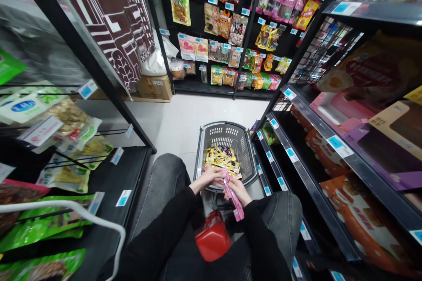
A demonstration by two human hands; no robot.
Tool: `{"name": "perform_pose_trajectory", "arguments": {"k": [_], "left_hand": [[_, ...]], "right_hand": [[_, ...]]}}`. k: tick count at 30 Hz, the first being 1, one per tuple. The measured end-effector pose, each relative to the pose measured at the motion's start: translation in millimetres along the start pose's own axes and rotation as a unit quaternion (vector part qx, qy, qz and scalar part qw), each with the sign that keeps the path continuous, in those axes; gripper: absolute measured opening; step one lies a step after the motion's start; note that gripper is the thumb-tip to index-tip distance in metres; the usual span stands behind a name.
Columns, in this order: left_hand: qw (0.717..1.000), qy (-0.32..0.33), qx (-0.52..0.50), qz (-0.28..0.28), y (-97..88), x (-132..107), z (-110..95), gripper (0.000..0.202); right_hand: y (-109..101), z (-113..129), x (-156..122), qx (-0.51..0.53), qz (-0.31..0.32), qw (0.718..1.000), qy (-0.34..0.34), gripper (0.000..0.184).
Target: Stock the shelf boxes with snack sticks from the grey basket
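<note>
Both of my hands meet over the near rim of a grey shopping basket (pixel 245 140) on the floor. My left hand (pixel 211 177) is closed, its fingertips pinching the upper end of pink strip-shaped snack packets (pixel 233 197). Lower down, my right hand (pixel 240 189) wraps round the same pink packets, which hang past it toward my right knee. In the basket lies a heap of small yellow and dark snack packets (pixel 220 158). Below my hands, between my legs, is a red container (pixel 213 237); its contents are hidden.
Shelves with bagged snacks (pixel 66 180) stand close on my left. On my right are shelves with boxes and bags (pixel 356 210). Ahead hangs a wall of snack bags (pixel 224 22), with a cardboard box (pixel 154 88) on the floor. A white curved tube (pixel 82 210) crosses at lower left.
</note>
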State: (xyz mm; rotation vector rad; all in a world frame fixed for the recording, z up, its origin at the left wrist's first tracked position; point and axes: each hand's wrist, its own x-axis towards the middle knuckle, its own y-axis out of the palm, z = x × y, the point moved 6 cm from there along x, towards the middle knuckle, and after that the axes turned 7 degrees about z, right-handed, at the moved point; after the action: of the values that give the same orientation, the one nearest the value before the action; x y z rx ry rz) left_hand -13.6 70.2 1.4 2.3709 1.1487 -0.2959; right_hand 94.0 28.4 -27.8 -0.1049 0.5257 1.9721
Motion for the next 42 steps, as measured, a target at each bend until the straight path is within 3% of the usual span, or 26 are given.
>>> {"name": "perform_pose_trajectory", "arguments": {"k": [4, 9, 13, 15, 18, 20, 25, 30, 32, 36, 39, 42], "left_hand": [[1.0, -0.008, 0.02, 0.003, -3.0, -3, -1, 0.033], [0.997, 0.019, 0.027, -0.072, -17.8, 5, 5, 0.026], [0.989, 0.057, 0.044, -0.133, -21.4, 8, 4, 0.029], [0.99, 0.054, 0.04, -0.121, -17.5, 8, 3, 0.035], [0.998, 0.024, 0.036, -0.056, -6.9, 7, 5, 0.036], [0.998, 0.021, 0.041, -0.052, -5.8, 8, 5, 0.032], [0.982, 0.061, -0.028, -0.176, -25.9, 8, 7, 0.029], [0.963, 0.104, -0.079, -0.235, -38.1, 7, 7, 0.024], [0.965, 0.101, -0.083, -0.228, -37.7, 7, 6, 0.027], [0.99, 0.054, -0.026, -0.131, -24.1, 8, 6, 0.037], [0.996, 0.026, 0.039, -0.075, -13.4, 8, 7, 0.037], [0.992, 0.022, 0.078, -0.096, -13.1, 9, 8, 0.031]], "right_hand": [[1, 0, 0, 0.013, 0.015, 1.0, -0.008, 0.038], [1, 1, -1, 0.015, 0.035, 0.999, 0.012, 0.038], [-4, -5, -3, -0.048, 0.027, 0.997, 0.057, 0.033], [-7, -7, -4, -0.077, 0.016, 0.995, 0.065, 0.035], [-8, -7, -6, -0.089, 0.023, 0.994, 0.061, 0.038], [-11, -6, -7, -0.081, 0.027, 0.995, 0.06, 0.038], [-29, 1, -10, -0.033, 0.017, 0.997, 0.07, 0.036], [-49, 11, -15, -0.003, -0.046, 0.998, 0.031, 0.036], [-56, 17, -18, 0.026, -0.097, 0.995, -0.008, 0.037], [-76, 28, -29, 0.078, -0.224, 0.969, -0.073, 0.04], [-87, 30, -32, 0.06, -0.262, 0.959, -0.089, 0.04], [-92, 29, -31, 0.028, -0.278, 0.955, -0.101, 0.039]]}}
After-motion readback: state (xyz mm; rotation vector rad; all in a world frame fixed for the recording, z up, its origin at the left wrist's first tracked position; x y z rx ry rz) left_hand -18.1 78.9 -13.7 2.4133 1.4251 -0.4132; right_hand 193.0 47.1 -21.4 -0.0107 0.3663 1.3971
